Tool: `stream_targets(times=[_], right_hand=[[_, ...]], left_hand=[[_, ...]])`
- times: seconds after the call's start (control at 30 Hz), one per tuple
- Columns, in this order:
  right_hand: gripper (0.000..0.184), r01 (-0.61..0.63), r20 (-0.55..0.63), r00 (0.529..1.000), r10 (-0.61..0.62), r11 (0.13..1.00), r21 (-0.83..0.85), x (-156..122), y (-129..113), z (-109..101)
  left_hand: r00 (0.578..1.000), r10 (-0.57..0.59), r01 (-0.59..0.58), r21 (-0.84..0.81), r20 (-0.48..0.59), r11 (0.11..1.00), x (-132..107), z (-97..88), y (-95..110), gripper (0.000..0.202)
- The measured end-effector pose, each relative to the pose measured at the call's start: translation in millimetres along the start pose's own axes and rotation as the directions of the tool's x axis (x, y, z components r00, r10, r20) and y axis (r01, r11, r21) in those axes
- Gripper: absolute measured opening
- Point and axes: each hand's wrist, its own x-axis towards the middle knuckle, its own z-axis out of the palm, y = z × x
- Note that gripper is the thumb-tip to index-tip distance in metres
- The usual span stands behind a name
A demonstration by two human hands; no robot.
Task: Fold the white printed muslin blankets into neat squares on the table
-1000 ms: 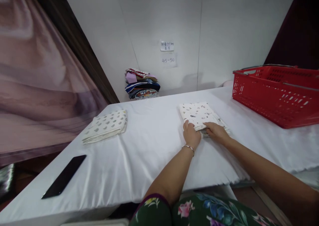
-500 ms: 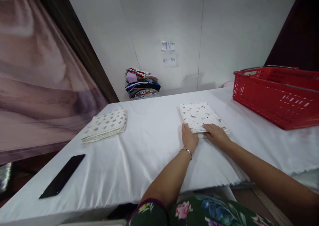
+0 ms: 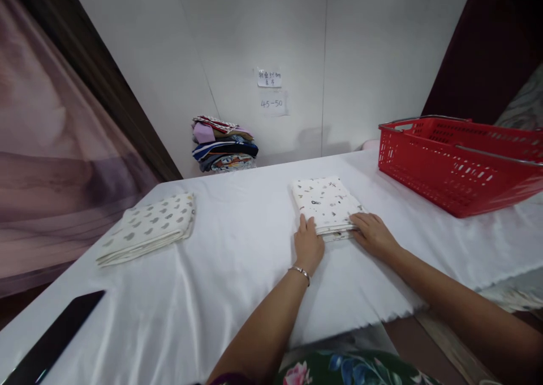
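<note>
A white cloth with small scattered prints (image 3: 324, 201), folded into a thick rectangle, lies flat on the white-covered table (image 3: 237, 283). My left hand (image 3: 309, 246) grips its near left corner, fingertips along the left side. At the near right corner my right hand (image 3: 373, 235) has its fingers closed on the edge. Several layers show along the front between both hands. Over to the left lies another folded white cloth with grey pear-like prints (image 3: 156, 224), untouched.
A red plastic basket (image 3: 449, 170) with metal handles stands at the right. Against the wall rises a stack of folded coloured fabrics (image 3: 224, 145). A flat black object (image 3: 59, 334) lies near left. Paper signs (image 3: 272, 102) hang on the wall; a pinkish curtain (image 3: 55, 147) hangs left.
The view has shifted to the right. The right side of the printed cloth now looks neater, its loose layers drawn in, and my right hand has moved to its near right corner.
</note>
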Motion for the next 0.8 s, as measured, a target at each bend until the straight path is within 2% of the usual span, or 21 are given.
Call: stream_targets(times=[0.1, 0.23, 0.37, 0.47, 0.57, 0.63, 0.73, 0.8], right_hand=[[0.037, -0.02, 0.059, 0.998, 0.018, 0.999, 0.045, -12.4, 8.4, -2.8], [0.042, -0.037, 0.147, 0.989, 0.021, 0.993, 0.108, -22.8, 14.1, -6.5], [0.043, -0.043, 0.139, 0.99, 0.019, 0.985, 0.169, -23.7, 13.2, -9.7], [0.041, -0.112, 0.164, 0.984, 0.072, 0.961, 0.253, -18.1, 12.1, -11.8], [0.035, -0.308, 0.242, 0.943, 0.229, 0.875, 0.372, -5.9, 13.8, -13.7], [0.036, -0.422, 0.239, 0.905, 0.351, 0.806, 0.415, 3.8, 16.9, -13.4], [0.038, -0.531, 0.204, 0.847, 0.491, 0.755, 0.384, 15.8, 23.9, -9.9], [0.04, -0.594, 0.231, 0.804, 0.547, 0.74, 0.316, 20.6, 29.1, -7.0]], left_hand=[[0.998, 0.036, -0.039, 0.053, 0.051, 0.998, -1.0, -4.0, -2.6, 0.055], [0.991, 0.104, -0.108, 0.044, 0.089, 0.993, -2.6, -8.1, -10.8, 0.055], [0.977, 0.163, -0.171, 0.051, 0.134, 0.984, -2.8, -12.4, -20.1, 0.055], [0.974, 0.192, -0.201, 0.066, 0.124, 0.977, -3.0, -13.6, -24.2, 0.053], [0.97, 0.217, -0.224, 0.058, 0.108, 0.973, -5.4, -14.6, -27.1, 0.051], [0.968, 0.228, -0.233, 0.037, 0.103, 0.972, -8.8, -16.6, -28.9, 0.046], [0.972, 0.22, -0.218, -0.036, 0.083, 0.975, -14.8, -21.8, -30.9, 0.039], [0.979, 0.195, -0.186, -0.123, 0.064, 0.975, -17.2, -25.5, -31.5, 0.034]])
